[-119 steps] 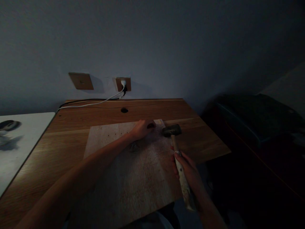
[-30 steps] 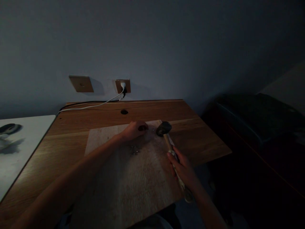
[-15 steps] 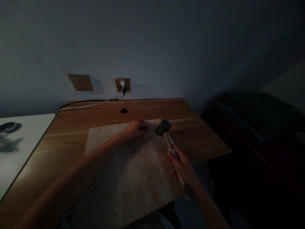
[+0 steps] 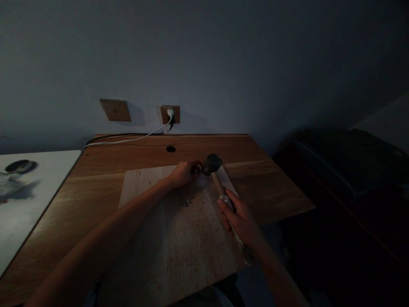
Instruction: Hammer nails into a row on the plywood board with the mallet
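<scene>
My right hand [image 4: 237, 215] is wrapped round the handle of a hammer [image 4: 218, 184], which has a thick dark head and a pale handle with a patterned grip. The hammer's head is raised beside the fingertips of my left hand [image 4: 185, 172], on their right. My left hand rests at the far part of a pale wooden board [image 4: 182, 247], its fingers curled in a pinch. Whatever those fingers hold is too small and dark to make out. Just below the left wrist, a small heap of thin shiny metal pieces, perhaps nails [image 4: 185, 200], lies on the board.
Under the board is a brown wooden desk [image 4: 265, 183] with a cable hole [image 4: 171, 149]. White and black cables [image 4: 137, 138] run to a wall socket [image 4: 170, 114]. On the left, a white tabletop [image 4: 19, 226] carries a dark round object [image 4: 21, 166]. The right side is very dark.
The hammer's head has moved left and slightly up, closer to my left fingers. My left hand keeps its place on the board. The whole view has shifted a little.
</scene>
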{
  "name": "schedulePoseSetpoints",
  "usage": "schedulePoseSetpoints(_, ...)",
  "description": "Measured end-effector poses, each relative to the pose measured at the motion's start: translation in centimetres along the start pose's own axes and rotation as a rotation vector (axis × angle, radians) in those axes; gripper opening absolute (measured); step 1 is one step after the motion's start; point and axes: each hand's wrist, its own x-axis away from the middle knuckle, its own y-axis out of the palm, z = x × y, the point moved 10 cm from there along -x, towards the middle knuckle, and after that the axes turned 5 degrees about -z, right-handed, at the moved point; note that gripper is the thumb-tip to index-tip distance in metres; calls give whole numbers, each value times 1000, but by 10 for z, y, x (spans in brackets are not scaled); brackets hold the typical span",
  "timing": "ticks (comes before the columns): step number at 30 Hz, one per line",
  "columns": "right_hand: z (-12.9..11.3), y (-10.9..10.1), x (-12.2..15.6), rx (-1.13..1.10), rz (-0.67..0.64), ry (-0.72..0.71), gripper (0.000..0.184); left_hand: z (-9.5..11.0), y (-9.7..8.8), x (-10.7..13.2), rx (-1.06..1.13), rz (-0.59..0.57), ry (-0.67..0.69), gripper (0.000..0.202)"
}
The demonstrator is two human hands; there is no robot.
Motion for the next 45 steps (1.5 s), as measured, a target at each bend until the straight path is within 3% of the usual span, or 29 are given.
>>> schedulePoseSetpoints(8, 1, 5, 2, 143, 12, 32, 58, -3, -2, 1, 38, 58, 18, 52)
schedulePoseSetpoints(17, -9, 5, 2, 247, 37, 43, 62, -2, -3, 1, 14, 57, 9, 52)
schedulePoseSetpoints(28, 3, 7, 6, 125, 14, 37, 60, 0, -1, 1, -16, 6, 0, 46)
schedulePoseSetpoints(30, 9, 3, 9, 96, 18, 25, 60, 7, -8, 6, -48, -23, 21, 45)
schedulePoseSetpoints(33, 21, -6, 18, 49, 57, 52, 65, 33, -16, 26, -208, -97, 143, 37)
schedulePoseSetpoints(38, 33, -10, 32, 53, 52, 136, 73, 76, 13, 73, -575, -366, 393, 12)
schedulePoseSetpoints(45, 36, -6, 37, 121, 19, 122, 71, 81, 27, 76, -554, -415, 367, 10)
